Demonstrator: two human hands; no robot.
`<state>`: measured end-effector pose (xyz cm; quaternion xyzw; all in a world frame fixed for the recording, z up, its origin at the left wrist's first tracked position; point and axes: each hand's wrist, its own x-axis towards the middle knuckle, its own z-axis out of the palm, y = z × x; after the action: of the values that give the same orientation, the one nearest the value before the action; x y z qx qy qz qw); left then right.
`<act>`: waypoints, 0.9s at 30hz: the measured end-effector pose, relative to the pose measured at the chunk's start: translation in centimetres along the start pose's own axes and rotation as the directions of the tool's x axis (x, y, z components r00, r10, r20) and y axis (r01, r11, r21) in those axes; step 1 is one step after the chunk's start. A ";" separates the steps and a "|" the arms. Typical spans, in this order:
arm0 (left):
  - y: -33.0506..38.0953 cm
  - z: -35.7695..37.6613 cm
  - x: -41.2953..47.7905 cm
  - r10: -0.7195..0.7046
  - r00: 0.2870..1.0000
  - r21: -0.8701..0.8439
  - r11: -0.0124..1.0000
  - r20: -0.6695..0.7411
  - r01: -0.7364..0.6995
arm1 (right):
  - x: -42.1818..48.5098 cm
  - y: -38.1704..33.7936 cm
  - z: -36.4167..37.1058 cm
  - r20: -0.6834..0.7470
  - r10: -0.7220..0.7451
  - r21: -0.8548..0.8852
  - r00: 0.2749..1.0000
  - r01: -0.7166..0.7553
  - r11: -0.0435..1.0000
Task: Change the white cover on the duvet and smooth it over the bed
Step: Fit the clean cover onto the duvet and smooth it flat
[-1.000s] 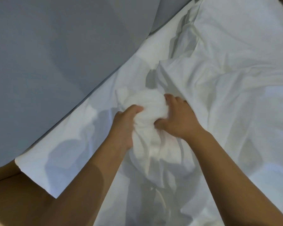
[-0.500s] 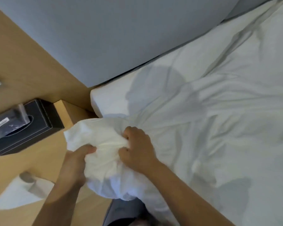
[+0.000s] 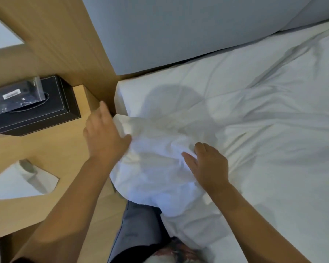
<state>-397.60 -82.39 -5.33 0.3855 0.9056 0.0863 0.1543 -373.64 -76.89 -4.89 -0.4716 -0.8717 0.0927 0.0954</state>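
Head view: my left hand [image 3: 104, 137] sits just below-left of the mattress corner [image 3: 122, 92]. Its fingers are straight and loosely together, and the thumb touches the bunched edge of the white duvet cover [image 3: 156, 171]. My right hand [image 3: 207, 164] lies palm down on the same bunch, further below-right of the corner, with fingers close together and thumb out flat. The cover bulges over the bed's side edge below the corner, above my trousers [image 3: 139, 224]. Right of the corner, creased white bedding runs open to the frame edge. The grey headboard [image 3: 179, 25] closes off the space above. Left of the corner only a narrow gap separates it from the wooden nightstand [image 3: 61, 149], which carries a black tissue box [image 3: 36, 114]. My right fingertips sink into folds, my forearms are cut off below, and a blurred white sheet [image 3: 13, 185] lies far below-left.
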 end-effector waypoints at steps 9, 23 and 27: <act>10.3 5.7 -1.2 0.053 0.450 0.146 0.907 0.891 -0.396 | -3.9 1.6 -5.7 0.963 0.067 0.095 0.260 -0.563 0.821; 15.5 10.0 -0.3 0.161 0.388 0.006 0.919 0.907 -0.394 | -0.6 7.7 -8.1 0.310 0.686 -0.405 0.659 -0.561 0.722; 15.2 10.0 -0.2 0.317 0.533 -0.077 0.903 0.785 -0.423 | -2.4 8.8 -7.0 0.308 0.798 -0.170 0.518 -0.795 0.582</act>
<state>-383.78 -71.67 -10.46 0.5754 0.6477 -0.1149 0.4861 -363.54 -73.65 -0.56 -0.7932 -0.5612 0.2053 -0.1167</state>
